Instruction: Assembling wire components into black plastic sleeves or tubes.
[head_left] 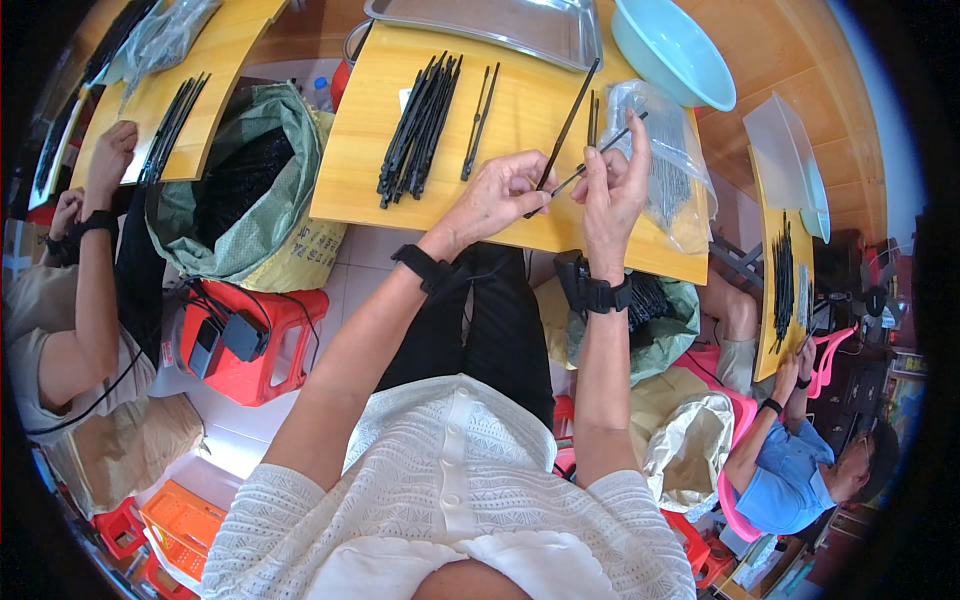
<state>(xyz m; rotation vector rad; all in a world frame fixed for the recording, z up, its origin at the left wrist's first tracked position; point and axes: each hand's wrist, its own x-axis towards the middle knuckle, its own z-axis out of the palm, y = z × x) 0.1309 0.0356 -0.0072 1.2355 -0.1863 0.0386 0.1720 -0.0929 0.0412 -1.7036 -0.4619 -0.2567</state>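
My left hand (503,196) is closed at the near edge of the yellow table, pinching a long black rod (570,120) that slants up and away to the right. A thinner dark rod (570,180) runs between my hands, its lower end at my left fingertips. My right hand (614,200) grips this thinner rod between thumb and fingers, with the index finger raised. Left of my hands lie a thick bundle of black rods (420,130) and a small separate group of rods (481,122). Beside my right hand rests a clear plastic bag (665,170) of thin rods.
A metal tray (490,28) and a light blue basin (672,50) stand at the table's far side. Green woven sacks (225,240) flank my legs. A red stool (262,345) holds black devices with cables. Other people work at tables on both sides.
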